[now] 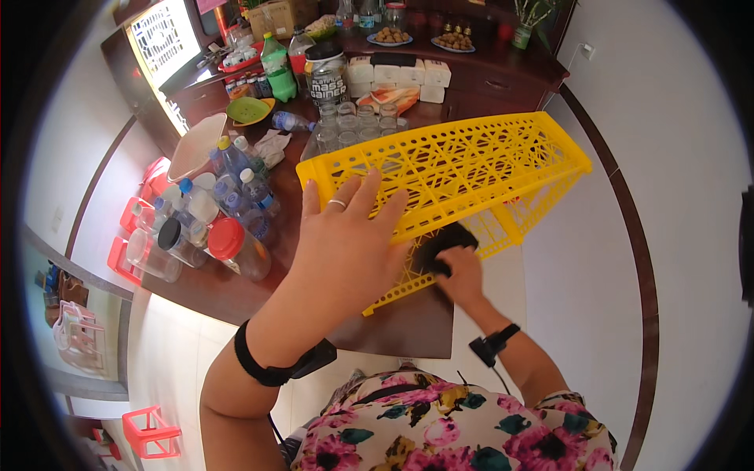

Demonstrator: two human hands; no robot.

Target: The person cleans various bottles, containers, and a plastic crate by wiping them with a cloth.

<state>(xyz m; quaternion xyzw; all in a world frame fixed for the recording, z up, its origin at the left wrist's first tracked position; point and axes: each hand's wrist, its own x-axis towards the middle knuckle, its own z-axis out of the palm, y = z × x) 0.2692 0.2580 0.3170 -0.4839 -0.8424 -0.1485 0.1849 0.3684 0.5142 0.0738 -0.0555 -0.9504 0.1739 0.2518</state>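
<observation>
A yellow perforated plastic rack [447, 171] lies on its side across the right end of the dark wooden table [406, 329]. My left hand [350, 247] rests with spread fingers on the rack's upper panel near its left end; the thumb is near the panel's lower edge. Below and to the right, my right hand [462, 271] grips a black cloth-like item [450, 241], which is pressed against the inner side of the rack's lower panel. Part of the black item is hidden by the upper panel.
Plastic bottles [235, 194] and a red-lidded jar [235, 247] crowd the table's left side. Glass jars [359, 126] stand behind the rack, near a black-lidded tub [326, 76] and tissue packs [400, 73]. A white wall [695, 176] borders the right; a red stool [150, 433] stands lower left.
</observation>
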